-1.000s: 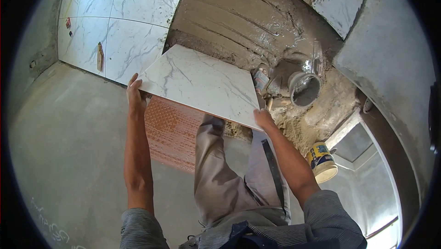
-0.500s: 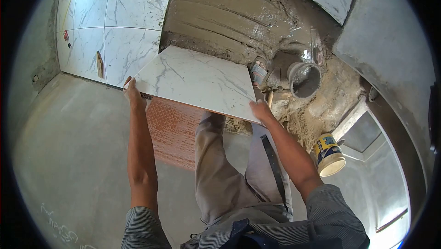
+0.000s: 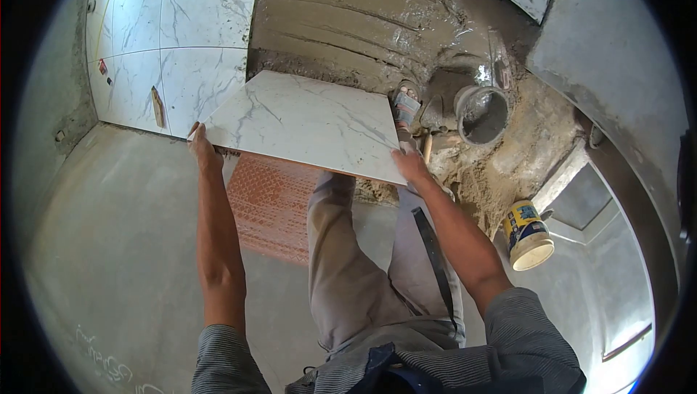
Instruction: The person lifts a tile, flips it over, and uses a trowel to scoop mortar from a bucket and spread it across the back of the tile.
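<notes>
Both hands (image 3: pixel 203 148) grip marble tile (image 3: pixel 305 124); bucket (image 3: pixel 481 114) holds mortar, probably.

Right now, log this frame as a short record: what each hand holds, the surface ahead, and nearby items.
left hand: grips left corner of marble tile
right hand: grips right corner of the tile
tile: held above the floor, face up
ahead: wet mortar bed, beside laid tiles
nearby: grey bucket; yellow tub; orange-backed tile on floor

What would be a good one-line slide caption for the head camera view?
Both hands, left and right, hold a white marble-look tile over the mortar bed, beside laid tiles.
</notes>
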The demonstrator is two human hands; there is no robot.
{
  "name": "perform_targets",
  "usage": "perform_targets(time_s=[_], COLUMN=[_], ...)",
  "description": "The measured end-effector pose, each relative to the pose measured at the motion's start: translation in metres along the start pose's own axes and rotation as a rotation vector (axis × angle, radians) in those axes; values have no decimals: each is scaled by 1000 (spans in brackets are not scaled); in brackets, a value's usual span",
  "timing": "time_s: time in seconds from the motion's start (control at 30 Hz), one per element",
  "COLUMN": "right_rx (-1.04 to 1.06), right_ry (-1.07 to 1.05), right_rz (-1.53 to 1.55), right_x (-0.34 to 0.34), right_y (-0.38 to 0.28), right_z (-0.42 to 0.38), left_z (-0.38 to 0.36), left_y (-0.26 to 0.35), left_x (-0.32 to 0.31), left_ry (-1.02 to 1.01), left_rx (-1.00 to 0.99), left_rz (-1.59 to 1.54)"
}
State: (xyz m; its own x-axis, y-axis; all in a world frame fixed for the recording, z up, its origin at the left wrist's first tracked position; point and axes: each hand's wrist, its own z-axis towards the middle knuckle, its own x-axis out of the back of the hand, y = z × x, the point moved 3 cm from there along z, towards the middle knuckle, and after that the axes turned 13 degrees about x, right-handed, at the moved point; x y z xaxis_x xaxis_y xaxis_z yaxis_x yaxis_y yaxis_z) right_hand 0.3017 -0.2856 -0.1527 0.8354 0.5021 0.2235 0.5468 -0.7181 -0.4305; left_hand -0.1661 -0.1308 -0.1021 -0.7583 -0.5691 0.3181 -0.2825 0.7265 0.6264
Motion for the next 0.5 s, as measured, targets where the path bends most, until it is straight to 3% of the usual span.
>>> perform_targets(time_s=[0.27, 0.33, 0.5], right_rx=[-46, 86, 184], right_ry=[-1, 58, 48], right_rz=[216, 137, 169], right_x=[5, 3, -3], right_y=[3, 12, 27], right_z=[4, 8, 13], left_z=[3, 4, 2], left_y=[4, 3, 2], left_x=[-5, -5, -3], left_ry=[29, 5, -28], left_rx=[-9, -32, -11], left_rz=[37, 47, 33])
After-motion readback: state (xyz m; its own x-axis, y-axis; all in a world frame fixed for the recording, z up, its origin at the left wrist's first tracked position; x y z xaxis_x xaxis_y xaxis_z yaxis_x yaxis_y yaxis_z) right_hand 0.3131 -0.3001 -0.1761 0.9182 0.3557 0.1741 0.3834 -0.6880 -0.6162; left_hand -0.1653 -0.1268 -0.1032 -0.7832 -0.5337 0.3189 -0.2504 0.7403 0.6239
